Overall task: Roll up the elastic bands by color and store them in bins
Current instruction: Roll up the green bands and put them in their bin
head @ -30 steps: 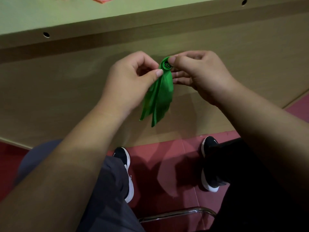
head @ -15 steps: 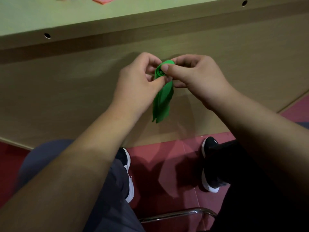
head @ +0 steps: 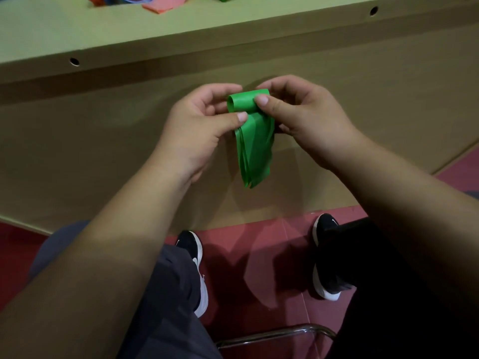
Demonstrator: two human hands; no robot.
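A green elastic band (head: 255,141) hangs between my two hands in front of the table's wooden side panel. Its top end is rolled into a small coil lying crosswise, and the flat layered tail drops below it. My left hand (head: 202,125) pinches the band just under the coil with thumb and fingers. My right hand (head: 300,112) grips the coil's right end, thumb pressed on its front. More bands in pink, orange, blue and green (head: 155,2) lie on the tabletop at the top edge, mostly cut off.
The pale green tabletop (head: 129,29) runs across the top, with its wooden front panel (head: 103,151) below. Under my arms are a red floor (head: 259,255), my two black shoes and a chrome chair bar (head: 272,335).
The coil has turned from end-on to lying crosswise, and the tail now hangs flat and wide. Both hands shifted slightly lower in view; more of the tabletop shows.
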